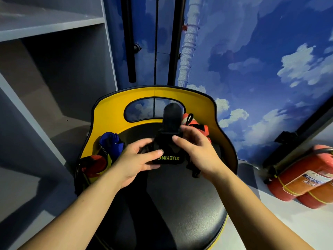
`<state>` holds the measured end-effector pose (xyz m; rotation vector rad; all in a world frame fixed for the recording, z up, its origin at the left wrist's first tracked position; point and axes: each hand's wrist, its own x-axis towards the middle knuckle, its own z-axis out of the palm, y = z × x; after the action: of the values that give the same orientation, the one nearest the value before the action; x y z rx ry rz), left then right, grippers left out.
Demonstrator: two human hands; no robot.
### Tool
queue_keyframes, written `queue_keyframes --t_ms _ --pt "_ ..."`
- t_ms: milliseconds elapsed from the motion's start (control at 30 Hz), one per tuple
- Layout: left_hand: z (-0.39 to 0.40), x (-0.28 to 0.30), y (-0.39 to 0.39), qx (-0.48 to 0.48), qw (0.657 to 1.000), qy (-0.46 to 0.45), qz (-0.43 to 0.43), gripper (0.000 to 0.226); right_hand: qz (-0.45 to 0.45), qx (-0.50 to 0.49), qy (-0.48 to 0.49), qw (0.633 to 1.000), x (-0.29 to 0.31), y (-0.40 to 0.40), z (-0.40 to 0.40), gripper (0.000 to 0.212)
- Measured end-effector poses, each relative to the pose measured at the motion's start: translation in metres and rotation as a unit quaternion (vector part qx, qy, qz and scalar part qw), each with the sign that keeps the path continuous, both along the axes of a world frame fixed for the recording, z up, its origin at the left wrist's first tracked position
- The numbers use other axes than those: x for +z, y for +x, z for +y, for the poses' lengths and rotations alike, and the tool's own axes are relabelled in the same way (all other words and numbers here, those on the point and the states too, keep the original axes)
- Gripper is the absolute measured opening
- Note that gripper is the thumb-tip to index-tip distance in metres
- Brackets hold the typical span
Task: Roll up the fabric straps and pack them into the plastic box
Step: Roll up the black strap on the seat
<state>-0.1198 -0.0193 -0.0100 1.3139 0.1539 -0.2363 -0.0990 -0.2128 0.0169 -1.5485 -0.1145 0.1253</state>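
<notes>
Fingers of both hands pinch the black strap between them.

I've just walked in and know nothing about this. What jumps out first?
Dead centre, two bare hands, the left hand and right hand, hold a black strap lettered XUEYING above a yellow-backed chair. Behind it spreads a blue cloud mural, and red fire extinguishers lie at far right.

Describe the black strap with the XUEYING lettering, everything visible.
The black strap looks like padded fabric, with yellow-green XUEYING lettering reading upside down on its near end. A rounded tab sticks up at the far end. Both hands hold it above the chair seat: left hand with thumb beside the lettering, right hand at its right side.
</notes>
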Motion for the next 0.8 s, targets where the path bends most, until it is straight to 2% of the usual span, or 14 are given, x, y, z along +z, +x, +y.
queue_keyframes --t_ms 133,267,500,700,800 --pt "-0.001 -0.014 0.002 -0.016 0.999 0.041 0.01 0.053 -0.098 -0.023 -0.056 0.993 0.009 0.005 0.0 0.023" --pt "-0.005 -0.021 0.002 -0.008 0.999 0.05 0.021 0.057 -0.189 -0.076 -0.158 0.966 0.004 0.011 0.002 0.018" --pt "-0.002 -0.02 0.01 0.057 0.996 0.051 0.039 0.042 -0.304 -0.096 -0.227 0.92 0.005 0.009 0.002 0.013" --pt "0.008 -0.016 0.022 0.167 0.984 0.025 0.055 0.054 -0.464 -0.048 -0.349 0.813 -0.005 -0.004 0.008 0.013" --pt "0.007 -0.013 0.022 0.207 0.977 0.001 0.057 0.032 -0.497 -0.031 -0.391 0.774 -0.022 -0.008 0.011 0.013"
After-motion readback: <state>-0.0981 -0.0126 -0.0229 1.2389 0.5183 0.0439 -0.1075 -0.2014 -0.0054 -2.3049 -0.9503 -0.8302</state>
